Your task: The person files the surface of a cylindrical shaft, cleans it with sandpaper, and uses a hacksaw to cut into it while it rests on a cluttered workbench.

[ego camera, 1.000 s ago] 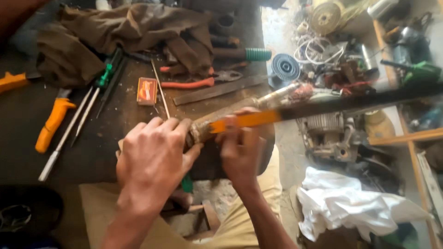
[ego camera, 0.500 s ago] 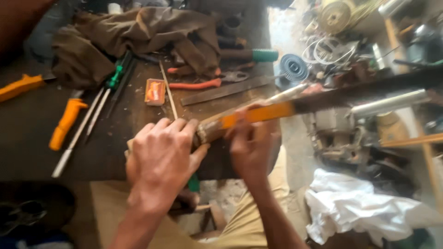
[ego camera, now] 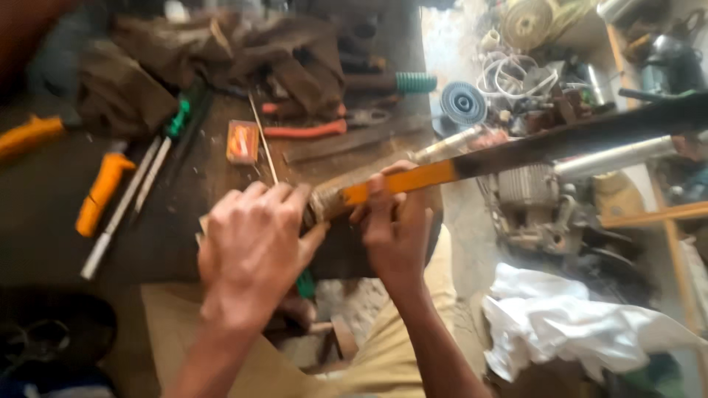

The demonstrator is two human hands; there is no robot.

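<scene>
Both hands, left hand (ego camera: 254, 247) & right hand (ego camera: 394, 228), grip orange-black bar (ego camera: 472, 162) (blurry) over workbench (ego camera: 169, 236).

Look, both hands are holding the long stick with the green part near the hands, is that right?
Not quite. The part of the long stick near the left hand and right hand is orange, not green, and the rest is dark. The head view shows it. Both hands do grip it.
</scene>
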